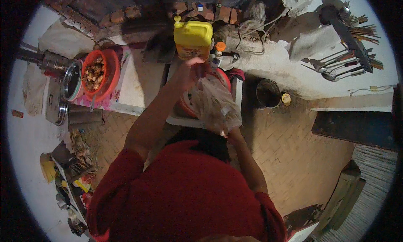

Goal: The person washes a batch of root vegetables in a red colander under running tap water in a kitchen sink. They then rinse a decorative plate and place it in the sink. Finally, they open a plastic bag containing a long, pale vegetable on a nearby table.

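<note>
A clear plastic bag [217, 103] stretches between my hands over a white sink [238, 98]. My left hand [190, 73] holds the bag's far end, close to the tap with an orange knob [220, 47]. At the near end, by the sink's front edge, my right hand [232, 135] grips the bag, its fingers mostly hidden. Beneath the bag a red-rimmed basin [225, 78] sits in the sink, largely covered, so its contents are hard to make out. A yellow plastic jug [193, 37] stands behind the sink.
Left on the counter [133, 81], a red basin [115, 75] holds a red colander [84, 68] of ginger-like root pieces [94, 75]. A steel pot [70, 81] stands beside it. Right of the sink is a dark bucket [267, 92] on the floor. Ladles and other utensils [338, 65] hang on the right wall.
</note>
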A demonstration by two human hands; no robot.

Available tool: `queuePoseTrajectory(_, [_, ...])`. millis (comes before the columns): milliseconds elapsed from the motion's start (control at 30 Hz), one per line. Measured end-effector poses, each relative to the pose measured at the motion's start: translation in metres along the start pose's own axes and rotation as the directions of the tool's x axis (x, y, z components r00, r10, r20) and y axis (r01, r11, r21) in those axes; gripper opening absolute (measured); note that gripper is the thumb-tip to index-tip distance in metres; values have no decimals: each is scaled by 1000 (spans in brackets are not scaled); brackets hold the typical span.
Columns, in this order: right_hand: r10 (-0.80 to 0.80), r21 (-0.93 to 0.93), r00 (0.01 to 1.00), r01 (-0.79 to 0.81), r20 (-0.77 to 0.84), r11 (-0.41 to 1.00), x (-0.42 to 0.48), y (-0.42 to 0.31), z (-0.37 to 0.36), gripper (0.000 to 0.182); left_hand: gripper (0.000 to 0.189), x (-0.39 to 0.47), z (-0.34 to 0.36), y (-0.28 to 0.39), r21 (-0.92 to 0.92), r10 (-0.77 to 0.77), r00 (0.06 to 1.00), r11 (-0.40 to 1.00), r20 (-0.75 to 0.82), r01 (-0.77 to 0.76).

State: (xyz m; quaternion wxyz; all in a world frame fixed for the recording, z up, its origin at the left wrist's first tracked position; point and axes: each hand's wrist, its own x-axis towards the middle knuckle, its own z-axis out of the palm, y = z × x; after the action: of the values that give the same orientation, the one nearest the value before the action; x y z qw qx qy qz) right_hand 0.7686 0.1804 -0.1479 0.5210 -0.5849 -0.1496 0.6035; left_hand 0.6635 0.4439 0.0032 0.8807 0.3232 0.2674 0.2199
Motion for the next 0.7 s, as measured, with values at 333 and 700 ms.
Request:
queuePoseTrajectory(333, [115,453,951,29,-287,891,5,43,28,21,16,85,-139,-116,442,-120,992,889,-28,120])
queuePoseTrajectory(700, [31,588,955,156,-296,793,12,-9,49,16,21,150,-240,-246,55,-492,829,851,-267,523])
